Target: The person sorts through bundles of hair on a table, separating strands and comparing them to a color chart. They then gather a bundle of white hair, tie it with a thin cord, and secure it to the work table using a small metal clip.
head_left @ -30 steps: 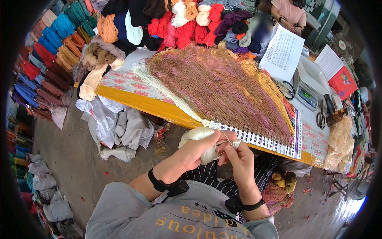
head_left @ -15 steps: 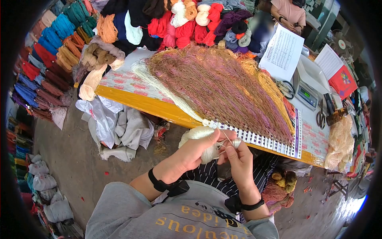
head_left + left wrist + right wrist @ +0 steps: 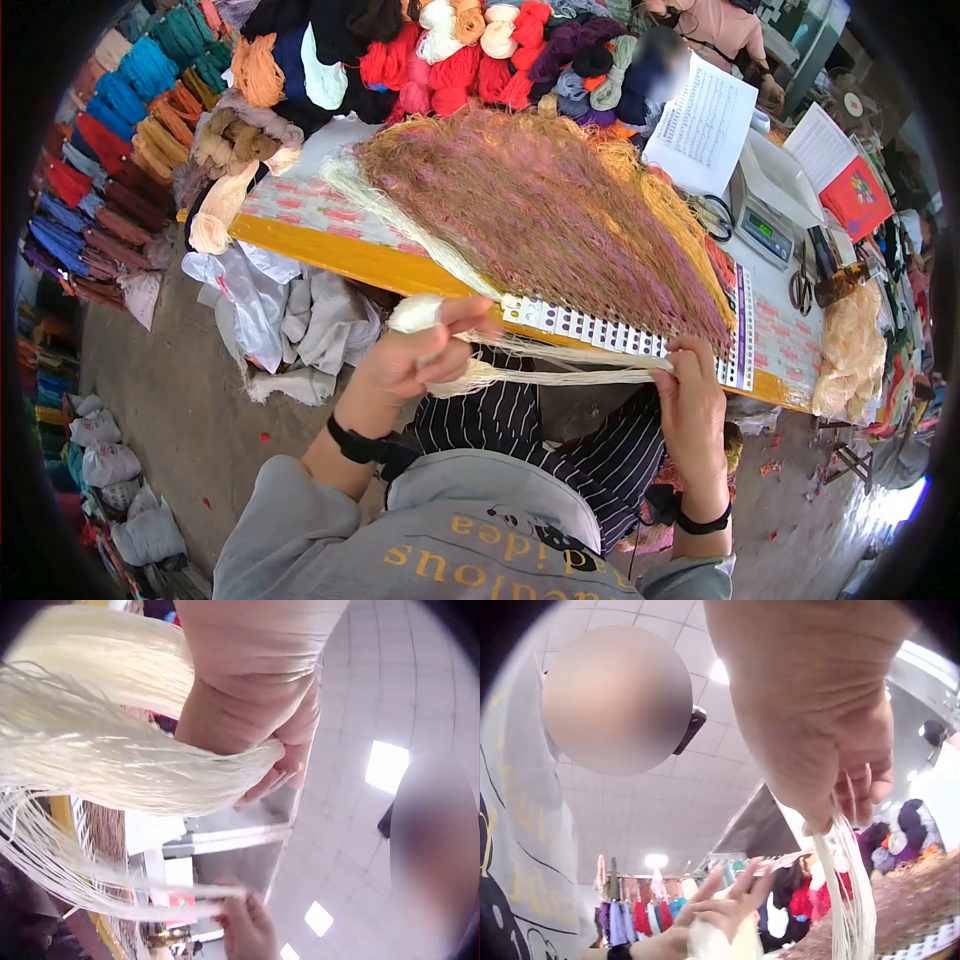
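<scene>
A cream skein point(image 3: 416, 314) point(image 3: 112, 761) hangs over my left hand point(image 3: 418, 350) point(image 3: 255, 697), its fingers curled round the bundle. From there a loop of pale strands point(image 3: 590, 377) point(image 3: 90, 889) stretches across above the lap to my right hand point(image 3: 695, 405) point(image 3: 825, 735). That hand pinches the loop's far end between thumb and fingers, and in the right wrist view the strands point(image 3: 851, 900) hang down from the pinch. Behind both hands, the multicoloured yarn bundle point(image 3: 540, 220) lies on the table, fastened along a white perforated strip point(image 3: 590, 330).
Scissors point(image 3: 802, 290), a digital scale point(image 3: 765, 235) and a printed sheet point(image 3: 703, 125) lie at the right of the table. Coloured skeins point(image 3: 455, 75) are piled along the back. White bags point(image 3: 250, 300) hang below the table's left edge. Another person point(image 3: 720, 30) is at the back right.
My hands have moved apart, the right one farther right and the left one slightly left, drawing a loop of strands out between them. The view has shifted slightly.
</scene>
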A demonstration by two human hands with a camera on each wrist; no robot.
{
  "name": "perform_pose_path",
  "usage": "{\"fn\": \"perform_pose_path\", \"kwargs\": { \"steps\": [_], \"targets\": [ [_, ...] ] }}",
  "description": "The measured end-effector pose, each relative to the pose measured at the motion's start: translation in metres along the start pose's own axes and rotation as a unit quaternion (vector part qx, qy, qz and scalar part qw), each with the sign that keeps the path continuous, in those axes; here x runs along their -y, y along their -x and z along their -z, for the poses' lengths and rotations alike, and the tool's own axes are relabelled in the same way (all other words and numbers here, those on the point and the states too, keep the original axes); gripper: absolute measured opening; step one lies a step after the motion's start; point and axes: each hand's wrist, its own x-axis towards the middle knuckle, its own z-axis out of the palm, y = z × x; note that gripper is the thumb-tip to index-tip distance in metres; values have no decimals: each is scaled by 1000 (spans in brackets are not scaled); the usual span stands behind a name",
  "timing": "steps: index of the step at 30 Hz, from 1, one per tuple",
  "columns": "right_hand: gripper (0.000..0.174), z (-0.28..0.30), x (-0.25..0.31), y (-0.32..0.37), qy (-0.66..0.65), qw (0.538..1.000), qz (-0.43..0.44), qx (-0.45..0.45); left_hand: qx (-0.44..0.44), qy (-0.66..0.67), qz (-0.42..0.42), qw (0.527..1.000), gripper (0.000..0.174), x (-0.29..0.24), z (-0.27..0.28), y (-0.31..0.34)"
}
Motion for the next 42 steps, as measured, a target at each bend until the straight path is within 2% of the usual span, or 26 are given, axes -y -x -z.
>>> {"fn": "perform_pose_path", "kwargs": {
  "steps": [1, 2, 3, 4, 5, 7, 8, 10, 11, 13, 14, 15, 16, 17, 20, 21, 23, 24, 26, 29, 30, 33, 35, 36, 39, 42],
  "targets": [
    [16, 0, 10, -3, 1, 1000, 0, 1, -34, 24, -38, 998, 47, 5, -13, -8],
    [16, -1, 20, -7, -17, 997, 70, -5, -12, -56, 25, 998, 62, 14, -18, -19],
    [16, -3, 30, -11, -35, 989, 142, -12, -4, -136, 82, 987, 56, 22, -31, -31],
    [17, -4, 37, -11, -122, 982, 147, -3, 39, -215, 123, 968, 47, 32, -41, -42],
    [13, -1, 44, -10, -238, 965, 111, -5, 17, -269, 153, 951, 36, 44, -44, -42],
    [15, 1, 44, -3, -542, 840, 30, -5, 86, -159, 197, 964, 33, 55, -45, -43],
    [20, 4, 50, -3, -709, 703, -42, -20, 88, -158, 199, 963, 33, 53, -43, -43],
    [17, 12, 42, -2, -802, 589, -70, -76, 84, -129, 136, 979, 42, 45, -34, -37],
    [16, 17, 32, 0, -837, 533, -85, -93, 35, -92, 126, 987, 46, 54, -12, -31],
    [16, 27, 15, 5, -788, 587, -106, -155, 61, 42, 12, 997, 46, 40, 28, -18],
    [17, 31, 0, 10, -779, 596, -100, -168, 16, 66, -20, 998, 43, 32, 59, -6],
    [18, 37, -15, 16, -766, 605, -116, -186, -78, 116, -41, 989, 41, 11, 68, 7],
    [18, 43, -33, 23, -738, 630, -121, -209, -169, 91, -125, 973, 39, -5, 80, 22],
    [19, 48, -52, 29, -709, 655, -124, -229, -249, 160, -146, 944, 24, -21, 96, 37],
    [21, 68, -112, 53, -662, 669, -148, -303, -291, 154, -253, 910, 28, -56, 139, 84],
    [21, 75, -127, 59, -661, 669, -149, -304, -292, 155, -251, 910, 28, -66, 146, 95],
    [20, 88, -149, 68, -595, 673, -146, -415, -356, 123, -330, 866, 29, -81, 151, 111],
    [20, 92, -155, 71, -594, 675, -146, -413, -357, 125, -331, 865, 29, -85, 152, 114],
    [19, 97, -160, 73, -492, 709, -139, -486, -382, 42, -382, 841, 30, -95, 149, 114],
    [23, 85, -154, 66, -415, 754, -170, -479, -411, 8, -397, 821, 30, -100, 131, 100],
    [25, 74, -142, 57, -387, 786, -186, -444, -411, 8, -397, 821, 30, -96, 122, 91],
    [22, 19, -99, 33, -235, 885, -268, -299, -415, 32, -261, 871, 28, -62, 100, 55],
    [21, -21, -65, 17, -241, 928, -235, -157, -360, 25, -159, 919, 31, -28, 82, 31],
    [21, -43, -53, 6, -268, 940, -180, -111, -329, -6, -104, 939, 33, -14, 68, 17],
    [23, -93, -19, -21, -307, 942, -139, 8, -221, -6, 21, 975, 43, 18, 46, -14],
    [18, -135, -11, -44, -345, 928, -126, 56, -236, -15, 90, 968, 44, 35, 38, -32]
  ]
}}
